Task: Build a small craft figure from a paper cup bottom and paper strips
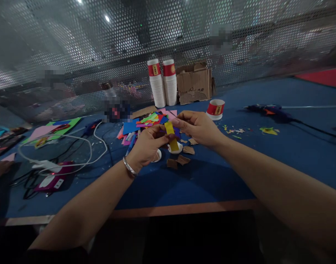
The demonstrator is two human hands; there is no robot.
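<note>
A yellow paper strip (172, 139) is pinched between the thumb and fingers of my left hand (153, 141), which wears a silver bracelet on the wrist. My right hand (194, 126) is closed close beside it, and a thin dark stick-like thing (171, 114) pokes out from its fingertips; its kind is unclear. Below the strip sits a small white round lid or dish (179, 149), partly covered, with another white round piece (157, 155) to its left. Brown cardboard scraps (183, 160) lie around them. Behind my hands spreads a pile of coloured paper pieces (153, 118).
Two stacks of paper cups (158, 88) and a cardboard box (194, 86) stand at the back. A red-and-white cup (215, 109) is right of them. A glue gun (267, 109) lies farther right. Tangled cables and a purple power strip (55, 178) are left, near another person's hand (1, 168).
</note>
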